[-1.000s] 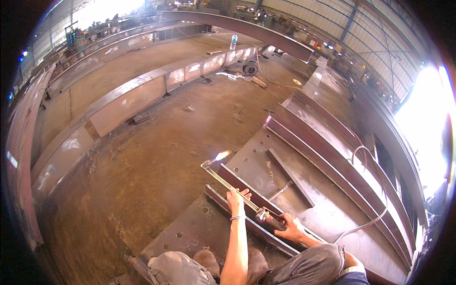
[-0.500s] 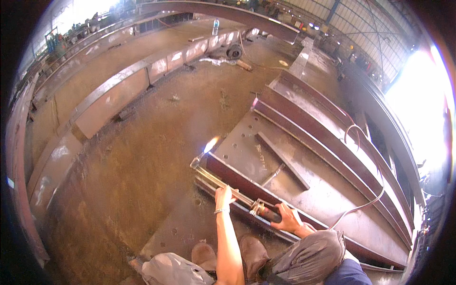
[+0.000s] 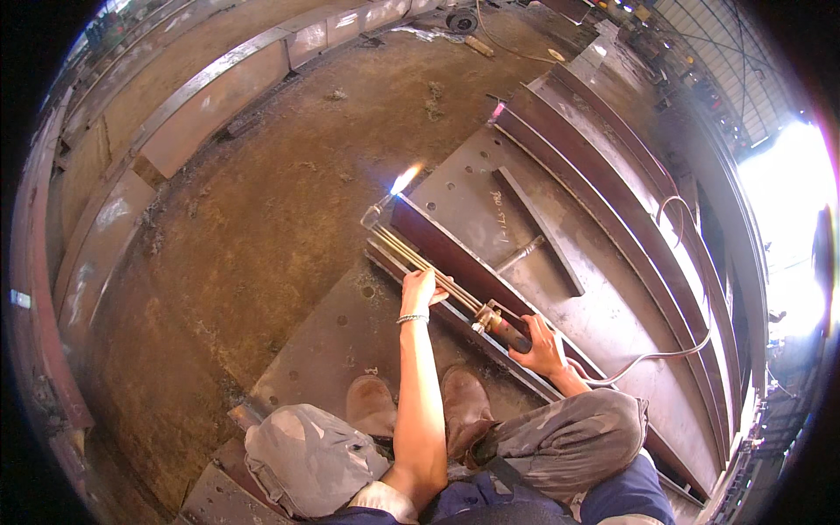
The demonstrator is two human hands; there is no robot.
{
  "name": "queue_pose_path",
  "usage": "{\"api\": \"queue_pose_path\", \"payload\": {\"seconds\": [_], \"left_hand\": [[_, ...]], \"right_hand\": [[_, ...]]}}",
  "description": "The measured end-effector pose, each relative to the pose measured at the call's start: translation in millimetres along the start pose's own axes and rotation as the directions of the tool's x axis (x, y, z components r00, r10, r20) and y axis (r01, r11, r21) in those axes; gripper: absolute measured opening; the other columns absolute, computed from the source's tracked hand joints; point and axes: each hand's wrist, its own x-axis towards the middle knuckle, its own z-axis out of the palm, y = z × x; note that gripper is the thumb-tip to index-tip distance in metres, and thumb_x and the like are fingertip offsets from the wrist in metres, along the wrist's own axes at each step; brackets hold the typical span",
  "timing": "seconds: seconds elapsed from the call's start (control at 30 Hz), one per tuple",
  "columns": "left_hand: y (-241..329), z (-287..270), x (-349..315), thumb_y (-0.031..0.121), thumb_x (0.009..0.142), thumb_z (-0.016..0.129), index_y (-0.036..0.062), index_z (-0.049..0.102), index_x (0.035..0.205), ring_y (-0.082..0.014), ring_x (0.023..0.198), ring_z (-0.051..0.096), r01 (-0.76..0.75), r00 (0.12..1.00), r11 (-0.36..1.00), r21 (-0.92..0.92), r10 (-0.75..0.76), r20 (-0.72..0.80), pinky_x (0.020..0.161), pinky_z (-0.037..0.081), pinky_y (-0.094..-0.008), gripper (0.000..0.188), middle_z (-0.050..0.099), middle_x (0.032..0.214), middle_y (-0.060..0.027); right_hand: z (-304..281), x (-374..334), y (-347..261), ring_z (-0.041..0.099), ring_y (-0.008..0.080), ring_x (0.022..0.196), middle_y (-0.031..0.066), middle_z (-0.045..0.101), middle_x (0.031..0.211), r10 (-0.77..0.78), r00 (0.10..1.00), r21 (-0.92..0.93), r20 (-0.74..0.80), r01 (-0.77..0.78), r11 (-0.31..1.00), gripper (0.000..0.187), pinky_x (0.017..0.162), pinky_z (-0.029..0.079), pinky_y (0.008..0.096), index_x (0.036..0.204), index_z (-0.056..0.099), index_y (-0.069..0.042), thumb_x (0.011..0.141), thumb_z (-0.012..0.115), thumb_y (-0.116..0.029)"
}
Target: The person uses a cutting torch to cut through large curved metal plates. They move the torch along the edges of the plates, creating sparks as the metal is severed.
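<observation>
A gas cutting torch (image 3: 461,295) with long brass tubes lies slantwise along a dark steel beam (image 3: 442,234). Its tip burns with a bright flame (image 3: 407,178) by the beam's far end. My left hand (image 3: 421,293) is closed round the tubes about midway. My right hand (image 3: 542,348) grips the torch's dark handle, just behind the brass valves (image 3: 483,317). From behind my right hand a hose (image 3: 652,356) curves off to the right.
Several more steel beams (image 3: 604,192) lie side by side on the right. A loose flat bar (image 3: 542,234) rests on a steel plate with holes (image 3: 455,197). My boots (image 3: 371,405) stand between the beam and my knees. Long steel sections (image 3: 219,101) line the left.
The view has tipped downward, so the torch and beams appear higher. The torch tip seems slightly farther from the beam's end. Both hands keep their hold.
</observation>
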Motion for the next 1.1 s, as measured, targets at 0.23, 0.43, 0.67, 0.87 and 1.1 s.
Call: {"api": "queue_pose_path", "payload": {"seconds": [0.23, 0.43, 0.67, 0.87, 1.1], "left_hand": [[6.7, -0.7, -3.1, 0.013, 0.100, 0.050, -0.0067, 0.059, 0.102, -0.0306, 0.084, 0.073, 0.007, 0.999, 0.999, -0.040, -0.005, 0.051, 0.077, 0.063, -0.0396, 0.022, 0.071, 0.100, -0.0238], [6.8, -6.5, -2.2, 0.015, 0.103, 0.049, -0.0057, 0.059, 0.103, -0.0289, 0.087, 0.072, 0.067, 0.997, 0.997, 0.034, -0.069, 0.037, 0.077, 0.063, -0.0373, 0.023, 0.071, 0.105, -0.0233], [17.2, -18.6, -10.0, 0.014, 0.098, 0.061, -0.0066, 0.061, 0.107, -0.0278, 0.084, 0.073, 0.073, 0.988, 0.986, 0.152, -0.092, 0.122, 0.075, 0.063, -0.0330, 0.023, 0.070, 0.101, -0.0197], [14.4, -22.2, -8.9, 0.018, 0.096, 0.067, -0.0075, 0.062, 0.108, -0.0287, 0.084, 0.074, 0.134, 0.986, 0.979, 0.151, -0.147, 0.078, 0.075, 0.063, -0.0317, 0.029, 0.069, 0.105, -0.0201], [11.9, -27.0, -3.8, 0.020, 0.097, 0.066, -0.0061, 0.062, 0.108, -0.0279, 0.088, 0.073, 0.130, 0.984, 0.980, 0.149, -0.146, 0.101, 0.074, 0.063, -0.0282, 0.029, 0.069, 0.101, -0.0176]], "right_hand": [[-3.6, -2.3, -1.4, 0.064, 0.0357, 0.092, 0.0157, 0.057, 0.107, 0.021, 0.999, 0.026, -0.030, -0.021, 0.999, 0.069, 0.076, 0.053, 0.0441, 0.122, 0.052, -0.003, 0.066, 0.080, -0.030], [-3.8, -4.9, -6.6, 0.064, 0.0349, 0.095, 0.0150, 0.057, 0.109, 0.072, 0.997, 0.039, 0.025, -0.073, 0.997, 0.070, 0.077, 0.053, 0.0441, 0.123, 0.053, -0.004, 0.066, 0.081, -0.031], [-1.4, -17.7, -14.4, 0.066, 0.0340, 0.087, 0.0137, 0.056, 0.107, 0.070, 0.996, -0.008, -0.058, -0.070, 0.997, 0.070, 0.069, 0.054, 0.0430, 0.123, 0.053, -0.004, 0.066, 0.082, -0.031], [-0.5, -21.4, -13.0, 0.066, 0.0333, 0.087, 0.0135, 0.057, 0.105, 0.087, 0.995, -0.010, -0.051, -0.087, 0.996, 0.069, 0.070, 0.054, 0.0427, 0.122, 0.054, -0.003, 0.066, 0.083, -0.031], [-3.3, -15.8, -10.7, 0.066, 0.0327, 0.089, 0.0135, 0.057, 0.105, 0.061, 0.997, 0.014, -0.045, -0.060, 0.998, 0.069, 0.070, 0.055, 0.0433, 0.122, 0.054, -0.004, 0.065, 0.082, -0.032]]}}
